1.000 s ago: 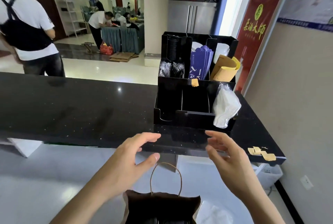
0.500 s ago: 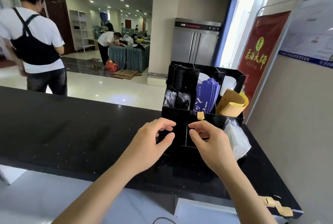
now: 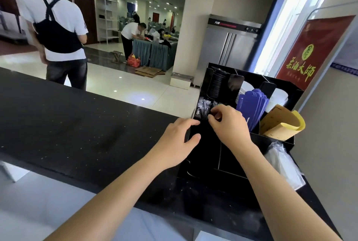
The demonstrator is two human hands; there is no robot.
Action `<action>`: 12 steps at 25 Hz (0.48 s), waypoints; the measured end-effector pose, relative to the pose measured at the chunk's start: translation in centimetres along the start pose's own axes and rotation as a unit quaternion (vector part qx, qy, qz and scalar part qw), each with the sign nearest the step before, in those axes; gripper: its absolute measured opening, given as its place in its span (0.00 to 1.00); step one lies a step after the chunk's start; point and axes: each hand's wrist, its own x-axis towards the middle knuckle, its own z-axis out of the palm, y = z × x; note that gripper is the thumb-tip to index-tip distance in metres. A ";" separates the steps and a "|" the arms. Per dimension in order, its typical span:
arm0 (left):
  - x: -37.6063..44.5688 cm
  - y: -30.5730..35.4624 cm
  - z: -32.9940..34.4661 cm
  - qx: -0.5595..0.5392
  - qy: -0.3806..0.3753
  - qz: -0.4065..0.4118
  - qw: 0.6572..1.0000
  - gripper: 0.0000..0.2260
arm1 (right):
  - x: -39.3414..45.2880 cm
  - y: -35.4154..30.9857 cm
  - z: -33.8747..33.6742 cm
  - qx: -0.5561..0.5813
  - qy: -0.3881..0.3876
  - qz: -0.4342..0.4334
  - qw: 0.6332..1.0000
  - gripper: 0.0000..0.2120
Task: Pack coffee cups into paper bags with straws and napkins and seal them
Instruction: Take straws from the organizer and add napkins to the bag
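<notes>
- At the far right of the black desk (image 3: pixel 77 124), the right hand (image 3: pixel 228 122) pinches wrapped straws (image 3: pixel 202 108) in the black organizer (image 3: pixel 279 142); the left hand (image 3: pixel 178 142), fingers loose and holding nothing, rests at its edge.
- Packing looks early: napkins (image 3: pixel 284 163) untouched, no bag or cup in view.
- Beyond lies a tiled hall with a steel fridge (image 3: pixel 230 47).

Organizer (image 3: pixel 228 155) is sitting on counter (image 3: pixel 77 128) at 3 o'clock. Wrapped straws (image 3: pixel 202 108) are lying in its 11 o'clock compartment, lids (image 3: pixel 217 85) behind them, sleeves (image 3: pixel 251 107) and envelopes (image 3: pixel 280 124) toward 2 o'clock, napkins (image 3: pixel 284 165) at 4 o'clock.
</notes>
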 end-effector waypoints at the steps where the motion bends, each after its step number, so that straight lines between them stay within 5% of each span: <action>1: 0.3 -0.3 0.1 -0.004 -0.001 -0.002 1.000 0.18 | 0.7 -0.2 0.3 -0.021 -0.011 -0.002 1.000 0.10; 6: 0.5 -1.5 0.6 -0.022 0.000 -0.003 1.000 0.15 | 3.2 -0.7 1.8 -0.028 -0.088 0.035 0.995 0.11; 12: 0.9 -1.6 0.6 -0.039 0.010 -0.002 0.999 0.15 | 3.8 -1.0 2.4 -0.037 -0.076 0.039 0.996 0.08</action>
